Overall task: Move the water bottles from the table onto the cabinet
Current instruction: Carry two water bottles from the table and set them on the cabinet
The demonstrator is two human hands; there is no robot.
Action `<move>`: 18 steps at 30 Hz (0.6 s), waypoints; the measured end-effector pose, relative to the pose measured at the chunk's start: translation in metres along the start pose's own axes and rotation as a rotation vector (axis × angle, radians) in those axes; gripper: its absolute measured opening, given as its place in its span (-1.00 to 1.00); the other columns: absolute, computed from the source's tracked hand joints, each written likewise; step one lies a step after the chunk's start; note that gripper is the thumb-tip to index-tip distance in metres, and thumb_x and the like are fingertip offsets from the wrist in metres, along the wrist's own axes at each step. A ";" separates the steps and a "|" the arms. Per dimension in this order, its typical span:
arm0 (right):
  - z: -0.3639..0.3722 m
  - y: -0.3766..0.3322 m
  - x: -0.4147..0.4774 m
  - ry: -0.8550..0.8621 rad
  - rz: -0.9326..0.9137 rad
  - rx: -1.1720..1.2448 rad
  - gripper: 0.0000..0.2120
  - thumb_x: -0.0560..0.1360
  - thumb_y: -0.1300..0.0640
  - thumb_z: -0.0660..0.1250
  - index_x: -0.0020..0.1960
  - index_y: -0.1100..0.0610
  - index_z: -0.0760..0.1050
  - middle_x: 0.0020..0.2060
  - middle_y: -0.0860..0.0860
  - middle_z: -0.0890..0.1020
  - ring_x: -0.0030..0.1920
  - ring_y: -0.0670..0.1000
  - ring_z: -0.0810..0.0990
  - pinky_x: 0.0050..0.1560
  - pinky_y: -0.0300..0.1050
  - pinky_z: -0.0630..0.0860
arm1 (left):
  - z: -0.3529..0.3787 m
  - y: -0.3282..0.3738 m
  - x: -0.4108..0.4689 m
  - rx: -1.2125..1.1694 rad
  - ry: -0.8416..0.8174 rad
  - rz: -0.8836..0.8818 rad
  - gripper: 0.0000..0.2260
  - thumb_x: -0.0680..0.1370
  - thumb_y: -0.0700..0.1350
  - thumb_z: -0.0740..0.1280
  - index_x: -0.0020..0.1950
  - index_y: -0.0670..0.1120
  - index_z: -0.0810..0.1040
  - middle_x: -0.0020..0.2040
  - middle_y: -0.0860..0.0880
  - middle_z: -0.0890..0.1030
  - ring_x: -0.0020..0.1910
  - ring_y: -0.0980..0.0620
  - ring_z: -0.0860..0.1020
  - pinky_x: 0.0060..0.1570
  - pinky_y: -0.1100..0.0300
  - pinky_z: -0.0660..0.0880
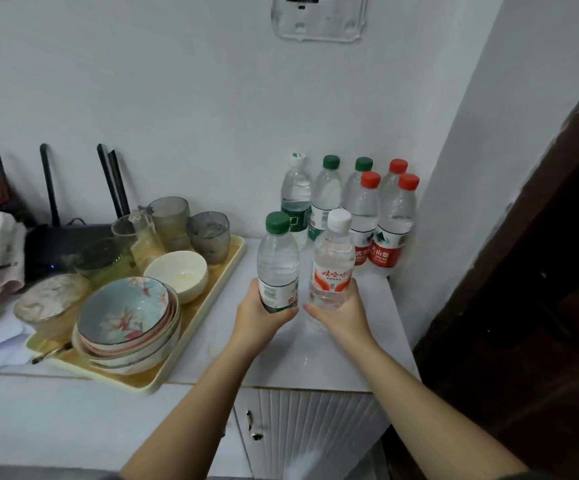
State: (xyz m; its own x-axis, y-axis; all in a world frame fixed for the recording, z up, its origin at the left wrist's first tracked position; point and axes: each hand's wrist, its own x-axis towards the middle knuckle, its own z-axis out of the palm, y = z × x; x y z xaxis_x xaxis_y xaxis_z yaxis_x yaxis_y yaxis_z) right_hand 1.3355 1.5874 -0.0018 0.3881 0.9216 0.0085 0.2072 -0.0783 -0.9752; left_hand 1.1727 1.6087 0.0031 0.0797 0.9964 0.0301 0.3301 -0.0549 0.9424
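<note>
Water bottles [277,258] (bases hidden) in hands [262,318]

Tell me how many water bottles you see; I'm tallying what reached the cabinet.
8. Six stand on the cabinet against the wall: one white-capped, two green-capped, three red-capped. The left hand holds a green-capped bottle, the right hand a white-capped bottle. Others may hide behind.

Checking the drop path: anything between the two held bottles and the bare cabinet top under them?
Nothing visible. The left hand grips the green-cap bottle, the right hand the white-cap bottle, both over a bare patch of cabinet top. The six standing bottles are behind by the wall, the tray off to the left.
</note>
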 end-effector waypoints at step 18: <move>-0.017 0.003 0.006 0.082 -0.161 -0.303 -0.48 0.27 0.15 0.62 0.16 0.11 0.50 0.03 -0.04 0.51 -0.08 -0.16 0.50 -0.19 -0.49 0.43 | 0.002 -0.003 0.037 0.279 -0.003 0.083 -0.49 0.27 -0.06 0.60 0.16 0.01 0.50 0.03 0.12 0.58 -0.01 0.10 0.55 -0.03 0.19 0.52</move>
State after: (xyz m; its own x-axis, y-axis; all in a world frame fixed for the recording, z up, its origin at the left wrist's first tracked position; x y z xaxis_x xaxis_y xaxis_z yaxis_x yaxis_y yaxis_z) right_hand 1.3538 1.5860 -0.0013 0.3972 0.8986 0.1864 0.5240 -0.0553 -0.8499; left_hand 1.1760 1.6460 0.0005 0.1200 0.9875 0.1018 0.5683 -0.1524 0.8086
